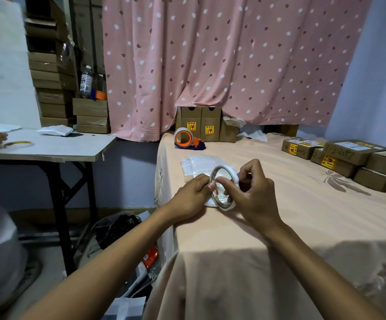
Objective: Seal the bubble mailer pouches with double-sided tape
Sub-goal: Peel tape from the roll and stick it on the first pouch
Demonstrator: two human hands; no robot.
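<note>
Both hands hold the double-sided tape roll just above the bubble mailer pouches near the bed's left edge. The right hand grips the roll, while the left hand's fingers pinch at its rim, probably finding the end. No pouch looks sealed yet, so the task is barely begun.

Tape roll above pouches; dispenser behind; boxes right.

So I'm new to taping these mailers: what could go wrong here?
The tape roll is held up off the mailers while the left hand picks at its end: the strip may tear short or stick to the fingers. The roll sits near the table edge and could drop.
</note>
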